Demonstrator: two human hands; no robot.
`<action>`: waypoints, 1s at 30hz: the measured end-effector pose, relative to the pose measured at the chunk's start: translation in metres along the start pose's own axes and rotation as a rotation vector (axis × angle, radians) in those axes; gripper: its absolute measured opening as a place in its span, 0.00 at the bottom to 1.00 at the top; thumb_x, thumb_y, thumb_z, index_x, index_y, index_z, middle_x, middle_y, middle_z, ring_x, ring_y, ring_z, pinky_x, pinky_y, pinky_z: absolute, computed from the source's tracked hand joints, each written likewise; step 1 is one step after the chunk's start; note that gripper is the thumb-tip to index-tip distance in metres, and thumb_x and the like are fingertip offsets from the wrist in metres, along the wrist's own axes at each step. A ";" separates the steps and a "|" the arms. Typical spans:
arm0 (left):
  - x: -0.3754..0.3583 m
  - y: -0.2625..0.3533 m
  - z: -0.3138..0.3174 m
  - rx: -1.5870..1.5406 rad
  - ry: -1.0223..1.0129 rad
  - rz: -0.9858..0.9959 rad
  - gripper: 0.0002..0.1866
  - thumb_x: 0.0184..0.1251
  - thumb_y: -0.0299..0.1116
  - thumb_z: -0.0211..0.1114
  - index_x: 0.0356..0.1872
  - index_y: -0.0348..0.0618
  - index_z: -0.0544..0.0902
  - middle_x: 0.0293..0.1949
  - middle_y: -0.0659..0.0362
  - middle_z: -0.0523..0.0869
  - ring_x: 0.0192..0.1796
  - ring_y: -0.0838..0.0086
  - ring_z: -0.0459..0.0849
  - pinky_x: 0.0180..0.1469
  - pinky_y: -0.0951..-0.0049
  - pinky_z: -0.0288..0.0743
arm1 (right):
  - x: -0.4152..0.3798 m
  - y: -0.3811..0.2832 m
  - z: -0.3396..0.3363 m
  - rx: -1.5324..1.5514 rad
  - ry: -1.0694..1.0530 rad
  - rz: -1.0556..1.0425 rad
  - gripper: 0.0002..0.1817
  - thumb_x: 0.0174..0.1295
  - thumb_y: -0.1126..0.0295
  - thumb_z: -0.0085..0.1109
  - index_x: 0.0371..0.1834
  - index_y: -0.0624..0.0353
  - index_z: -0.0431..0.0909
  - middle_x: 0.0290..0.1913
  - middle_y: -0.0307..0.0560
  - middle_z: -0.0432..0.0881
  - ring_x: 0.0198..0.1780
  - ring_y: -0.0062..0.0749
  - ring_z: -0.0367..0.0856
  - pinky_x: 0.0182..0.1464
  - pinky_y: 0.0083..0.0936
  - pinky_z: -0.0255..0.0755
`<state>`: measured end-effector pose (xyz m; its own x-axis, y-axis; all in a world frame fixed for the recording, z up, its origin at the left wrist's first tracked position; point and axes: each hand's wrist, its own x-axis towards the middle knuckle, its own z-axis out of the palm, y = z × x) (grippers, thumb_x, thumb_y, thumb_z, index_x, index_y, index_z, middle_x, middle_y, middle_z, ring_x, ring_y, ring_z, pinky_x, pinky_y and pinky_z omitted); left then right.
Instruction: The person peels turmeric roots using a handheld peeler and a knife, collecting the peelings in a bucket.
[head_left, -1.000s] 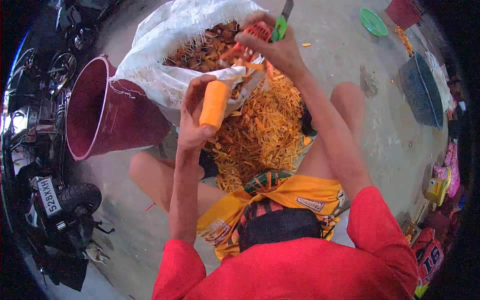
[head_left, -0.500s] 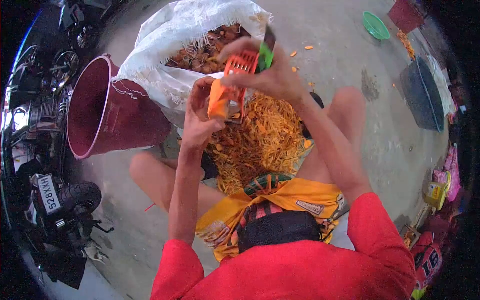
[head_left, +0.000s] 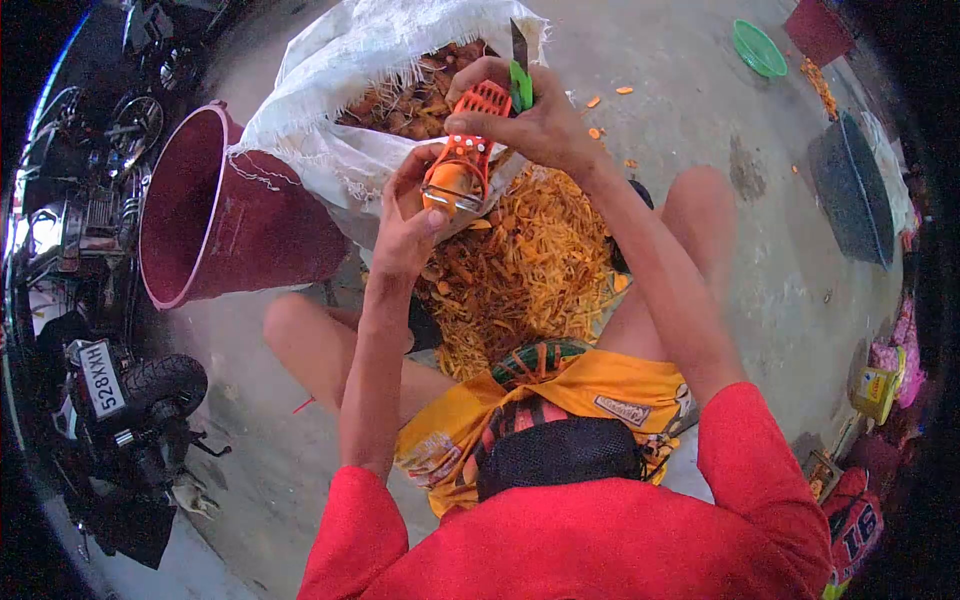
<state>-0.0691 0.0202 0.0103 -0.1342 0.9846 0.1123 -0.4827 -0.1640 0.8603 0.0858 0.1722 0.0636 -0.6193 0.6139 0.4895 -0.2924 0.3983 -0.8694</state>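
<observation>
My left hand [head_left: 408, 225] is closed round a chunk of orange root vegetable [head_left: 452, 180]; its exact kind is not clear. In my right hand [head_left: 552, 122] is an orange-red peeler [head_left: 470, 148], its blade lying across the chunk. That same hand also keeps a green-handled knife [head_left: 520, 85], blade pointing up and away. Below both hands lies a heap of yellow-orange peelings [head_left: 545, 265] between my legs. Just beyond, a white woven sack [head_left: 310, 90] gapes over many brown-orange roots [head_left: 410, 105].
A large maroon tub [head_left: 270, 225] lies tilted to the left, near a parked motorcycle [head_left: 150, 400]. On the right are a dark basin [head_left: 850, 190] and a green bowl [head_left: 760, 48]. Orange scraps [head_left: 595, 132] dot the concrete floor.
The peeler has turned so its face and blade show, and it now lies over the chunk. The knife's blade, blurred before, stands out sharply. Both hands stay close together.
</observation>
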 end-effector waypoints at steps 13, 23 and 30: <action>-0.009 0.024 0.014 0.198 -0.041 0.068 0.46 0.40 0.39 0.88 0.63 0.37 0.72 0.57 0.57 0.79 0.63 0.71 0.78 0.67 0.66 0.72 | -0.012 -0.015 0.005 -0.033 0.015 -0.041 0.16 0.53 0.64 0.82 0.40 0.55 0.85 0.39 0.33 0.87 0.40 0.17 0.84 0.46 0.19 0.80; -0.008 0.015 0.010 0.069 -0.001 0.102 0.49 0.39 0.38 0.89 0.65 0.41 0.69 0.58 0.59 0.77 0.62 0.69 0.79 0.68 0.65 0.71 | -0.009 -0.033 0.007 -0.054 -0.062 -0.091 0.16 0.59 0.68 0.78 0.45 0.59 0.83 0.45 0.38 0.86 0.48 0.18 0.82 0.47 0.22 0.81; -0.010 0.014 0.016 0.115 -0.010 0.139 0.58 0.35 0.55 0.90 0.67 0.39 0.69 0.60 0.58 0.79 0.64 0.70 0.79 0.67 0.68 0.74 | 0.008 0.005 -0.017 -0.013 0.148 0.020 0.15 0.59 0.68 0.77 0.46 0.57 0.83 0.42 0.36 0.86 0.43 0.17 0.84 0.45 0.21 0.80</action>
<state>-0.0608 0.0086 0.0289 -0.1840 0.9535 0.2388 -0.3574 -0.2912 0.8874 0.0918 0.1901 0.0643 -0.5106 0.7153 0.4771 -0.2705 0.3931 -0.8788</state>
